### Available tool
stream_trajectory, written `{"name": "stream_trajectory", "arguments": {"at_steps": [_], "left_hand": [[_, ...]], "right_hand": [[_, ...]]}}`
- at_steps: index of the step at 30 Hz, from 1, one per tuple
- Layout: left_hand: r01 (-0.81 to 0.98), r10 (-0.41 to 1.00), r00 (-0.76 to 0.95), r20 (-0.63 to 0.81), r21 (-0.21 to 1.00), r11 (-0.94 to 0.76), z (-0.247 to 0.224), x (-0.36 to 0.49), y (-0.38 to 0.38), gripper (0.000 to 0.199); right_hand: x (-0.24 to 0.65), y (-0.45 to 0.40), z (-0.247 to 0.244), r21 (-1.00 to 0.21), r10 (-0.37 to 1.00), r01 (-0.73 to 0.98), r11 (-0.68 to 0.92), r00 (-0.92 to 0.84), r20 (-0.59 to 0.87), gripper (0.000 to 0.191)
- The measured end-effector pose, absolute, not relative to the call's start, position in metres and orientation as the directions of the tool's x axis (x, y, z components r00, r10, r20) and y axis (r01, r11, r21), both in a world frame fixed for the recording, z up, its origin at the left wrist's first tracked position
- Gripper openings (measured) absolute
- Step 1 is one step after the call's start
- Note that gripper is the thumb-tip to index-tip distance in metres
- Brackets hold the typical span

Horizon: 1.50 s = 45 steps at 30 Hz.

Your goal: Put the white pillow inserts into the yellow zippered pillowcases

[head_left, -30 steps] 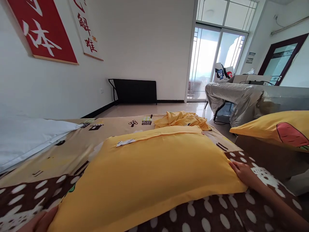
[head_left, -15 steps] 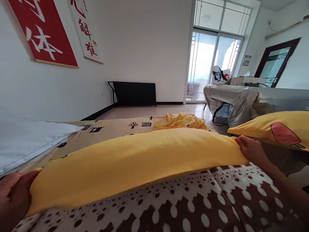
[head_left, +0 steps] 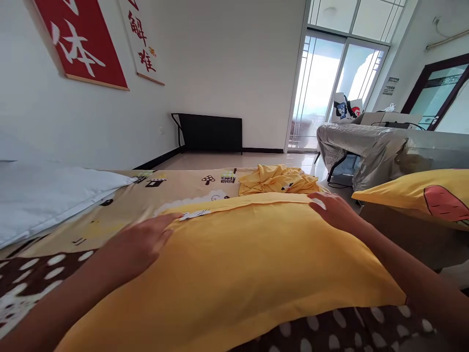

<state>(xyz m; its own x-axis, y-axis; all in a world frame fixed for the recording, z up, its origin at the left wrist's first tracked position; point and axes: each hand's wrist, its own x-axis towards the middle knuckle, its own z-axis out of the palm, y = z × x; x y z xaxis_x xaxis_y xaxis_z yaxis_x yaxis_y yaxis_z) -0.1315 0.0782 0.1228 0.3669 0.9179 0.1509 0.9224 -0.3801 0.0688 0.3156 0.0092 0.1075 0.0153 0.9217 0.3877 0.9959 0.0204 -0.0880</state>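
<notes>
A plump yellow pillow [head_left: 252,259] lies in front of me across the bed, a narrow folded strip along its far edge. My left hand [head_left: 150,239] is at the left part of that edge, fingers closed over the fabric beside a small white printed patch. At the right part of the same edge, my right hand [head_left: 335,210] grips the cloth between thumb and fingers. Both forearms reach over the pillow. The undersides of the fingers are partly hidden.
Beneath lie a beige printed sheet [head_left: 190,181] and a brown, white-dotted blanket [head_left: 315,327]. A white pillow [head_left: 54,195] is at left, crumpled yellow cloth [head_left: 280,180] beyond. To the right are another yellow pillow [head_left: 406,190] and a plastic-covered table [head_left: 377,142].
Both hands have moved inward from the pillow's two ends to its far edge. The pillow has tipped down, showing its broad face nearer me. My view has shifted slightly left.
</notes>
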Motion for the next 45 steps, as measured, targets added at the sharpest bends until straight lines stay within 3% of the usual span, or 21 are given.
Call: {"name": "stream_trajectory", "arguments": {"at_steps": [1,4,8,12,20,25,32,37,40,45], "left_hand": [[0.885,0.886,0.455,0.083,0.069,-0.461,0.136,-0.096,0.090,0.055],[0.861,0.862,0.499,0.091,0.060,-0.505,0.153,0.000,0.125,0.050],[0.842,0.848,0.523,0.082,0.102,-0.529,0.110,0.047,0.148,0.050],[0.817,0.832,0.543,0.114,0.154,-0.555,0.065,0.018,0.147,0.061],[0.914,0.932,0.360,0.042,0.185,-0.362,0.050,-0.092,0.162,0.067],[0.924,0.954,0.278,0.110,0.240,-0.296,0.019,-0.146,0.170,0.068],[0.878,0.916,0.312,0.253,0.291,-0.379,0.004,-0.170,0.176,0.065],[0.792,0.797,0.517,0.311,0.178,-0.583,0.024,-0.148,0.138,0.054],[0.674,0.656,0.702,0.277,0.037,-0.737,0.043,-0.112,0.096,0.050],[0.481,0.445,0.855,0.267,-0.087,-0.872,0.064,-0.063,0.047,0.063]], "right_hand": [[0.284,0.034,0.122,-0.097,0.942,0.991,0.097,-0.059,0.332,0.039],[0.206,0.092,0.135,-0.103,0.960,0.984,0.149,-0.119,0.253,0.039],[0.173,0.116,0.100,-0.102,0.964,0.977,0.188,-0.163,0.211,0.034],[0.206,0.104,0.068,-0.158,0.961,0.971,0.181,-0.140,0.237,0.043],[0.298,0.081,0.045,-0.295,0.971,0.951,0.093,-0.021,0.237,0.054],[0.336,0.070,0.021,-0.373,0.955,0.926,0.055,0.060,0.290,0.052],[0.367,0.048,0.007,-0.468,0.940,0.883,0.035,0.130,0.316,0.054],[0.360,0.023,0.024,-0.456,0.934,0.889,0.036,0.132,0.331,0.055],[0.324,0.008,0.045,-0.382,0.950,0.906,0.183,-0.062,0.307,0.056],[0.253,-0.017,0.067,-0.228,0.884,0.859,0.458,-0.413,0.220,0.061]]}}
